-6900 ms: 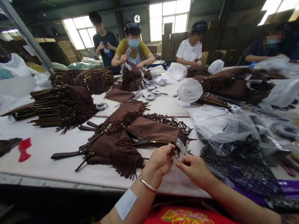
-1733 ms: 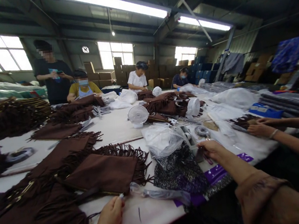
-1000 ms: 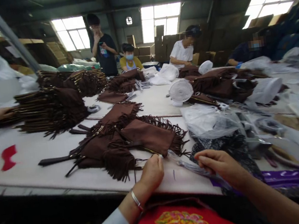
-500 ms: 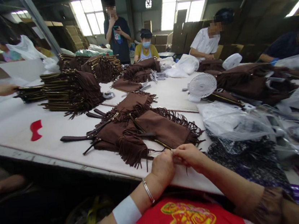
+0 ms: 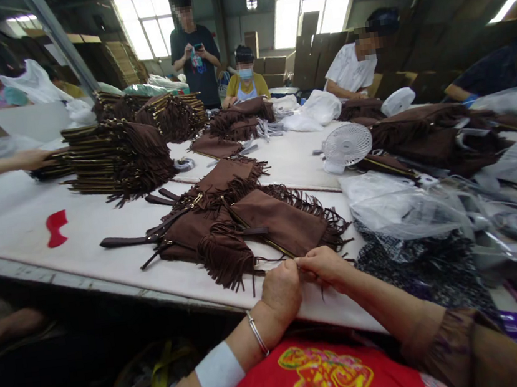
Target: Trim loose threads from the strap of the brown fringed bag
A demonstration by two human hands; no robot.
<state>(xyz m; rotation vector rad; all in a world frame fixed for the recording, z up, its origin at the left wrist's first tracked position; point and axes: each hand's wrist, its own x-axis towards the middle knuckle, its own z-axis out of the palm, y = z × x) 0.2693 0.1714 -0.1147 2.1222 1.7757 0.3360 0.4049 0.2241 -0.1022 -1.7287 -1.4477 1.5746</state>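
Observation:
My left hand (image 5: 280, 290) is closed in a fist at the table's near edge. Beside it my right hand (image 5: 325, 267) pinches with thumb and forefinger, the fingertips of both hands meeting. What they grip is too small to make out; a thin dark strand hangs below the right fingers. Just beyond the hands lies a brown fringed pouch (image 5: 283, 219) with a gold zipper, its zipper end close to my fingers. More brown fringed bags (image 5: 183, 234) with dark wrist straps overlap it on the left.
Stacked brown fringed pouches (image 5: 94, 160) stand at the left, where another person's hand (image 5: 31, 160) touches a smaller pile. A red piece (image 5: 57, 229) lies on the white table (image 5: 122, 279). At the right are a white fan (image 5: 347, 143), clear plastic bags (image 5: 396, 205) and more brown bags (image 5: 435, 134).
The view has shifted slightly. Both my hands stay together at almost the same spot. At the left, the other person's hand has reached further over the small pile.

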